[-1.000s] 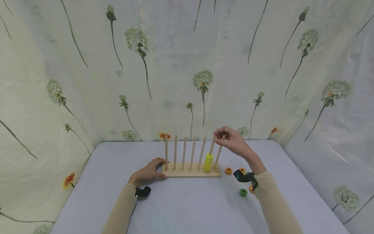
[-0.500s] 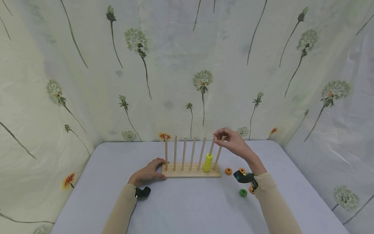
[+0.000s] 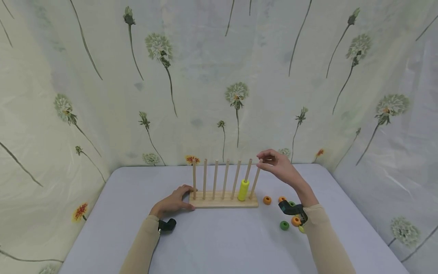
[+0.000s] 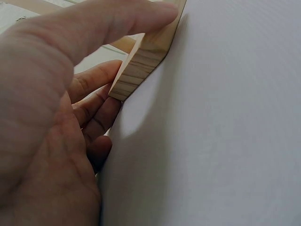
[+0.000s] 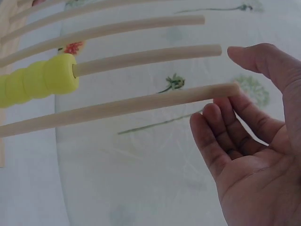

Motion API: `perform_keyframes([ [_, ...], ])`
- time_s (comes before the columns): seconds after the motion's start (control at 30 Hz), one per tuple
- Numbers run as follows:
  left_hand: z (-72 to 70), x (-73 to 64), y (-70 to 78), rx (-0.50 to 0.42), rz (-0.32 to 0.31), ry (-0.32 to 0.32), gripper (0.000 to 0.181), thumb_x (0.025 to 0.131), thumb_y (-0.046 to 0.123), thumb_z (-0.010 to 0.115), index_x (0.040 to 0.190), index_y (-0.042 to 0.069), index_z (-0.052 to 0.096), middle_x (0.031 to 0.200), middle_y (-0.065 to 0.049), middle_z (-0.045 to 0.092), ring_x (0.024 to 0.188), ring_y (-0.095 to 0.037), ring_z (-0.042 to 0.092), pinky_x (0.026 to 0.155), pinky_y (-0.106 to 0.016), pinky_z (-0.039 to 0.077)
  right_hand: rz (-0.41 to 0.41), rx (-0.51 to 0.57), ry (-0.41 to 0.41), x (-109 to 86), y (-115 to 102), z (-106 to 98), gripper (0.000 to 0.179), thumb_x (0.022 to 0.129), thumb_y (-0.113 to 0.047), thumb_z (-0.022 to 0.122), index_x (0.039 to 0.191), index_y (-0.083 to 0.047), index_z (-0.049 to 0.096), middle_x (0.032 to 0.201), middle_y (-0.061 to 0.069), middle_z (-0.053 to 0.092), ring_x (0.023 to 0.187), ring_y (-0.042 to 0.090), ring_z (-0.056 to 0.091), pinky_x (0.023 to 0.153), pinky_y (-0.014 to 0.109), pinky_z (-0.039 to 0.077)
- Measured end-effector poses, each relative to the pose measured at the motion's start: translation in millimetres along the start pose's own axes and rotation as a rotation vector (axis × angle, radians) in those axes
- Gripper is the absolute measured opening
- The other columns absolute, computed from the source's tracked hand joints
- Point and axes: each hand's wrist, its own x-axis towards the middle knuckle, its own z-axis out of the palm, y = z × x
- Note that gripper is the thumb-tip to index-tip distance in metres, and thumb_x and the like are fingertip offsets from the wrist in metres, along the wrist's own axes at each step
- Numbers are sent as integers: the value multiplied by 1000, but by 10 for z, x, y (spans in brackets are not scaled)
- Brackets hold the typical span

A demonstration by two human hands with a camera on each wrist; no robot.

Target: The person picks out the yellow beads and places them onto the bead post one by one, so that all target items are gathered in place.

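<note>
A wooden peg rack (image 3: 219, 204) stands on the table with a row of several upright pegs. Its left end is gripped by my left hand (image 3: 173, 199), thumb on the front edge and fingers behind; the left wrist view shows the thumb on the wood (image 4: 150, 52). A stack of yellow beads (image 3: 243, 190) sits low on the second peg from the right. My right hand (image 3: 281, 168) is at the top of the rightmost peg (image 5: 122, 109), thumb and fingers apart. Nothing is held in it, and the index finger appears to touch the peg's tip.
Right of the rack lie loose beads: an orange bead (image 3: 267, 200), a green bead (image 3: 284, 225), another orange bead (image 3: 295, 220) and a few more partly hidden by the right wrist camera (image 3: 289, 208). A flowered curtain (image 3: 205, 95) rises behind the table.
My right hand has shifted right, from the top of the peg with the yellow beads to the top of the rightmost peg. The left hand stays on the rack.
</note>
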Motion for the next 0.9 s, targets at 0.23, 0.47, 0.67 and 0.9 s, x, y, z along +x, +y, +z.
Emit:
perform_keyframes([
  [0.23,-27,-17,26,16,52,-8,72,74,38,81,136,20,50,146,-6,41,143,-29,26,116,-56,12,24,-44,31,-91,97,-72,49,86,-40,70,121,-9,56,120,9,59,110,22,59,87,28,53],
  [0.47,-27,-17,31,15,33,-11,72,74,39,82,136,22,50,146,-4,40,142,-29,27,116,-55,17,59,-69,48,-222,248,-167,47,87,-43,69,120,-12,55,119,9,58,107,20,60,83,23,53],
  [0.67,-25,7,13,9,21,-7,72,73,39,82,135,23,50,146,-3,41,140,-28,28,115,-55,20,97,-77,47,-380,417,-233,48,88,-42,68,120,-9,55,120,10,59,104,15,60,81,21,53],
  [0.9,-14,5,-3,-2,15,-10,73,73,39,83,136,22,50,146,-3,41,141,-28,28,116,-54,20,161,-108,44,-620,657,-294,46,89,-37,68,121,-7,54,120,12,59,106,19,59,81,20,52],
])
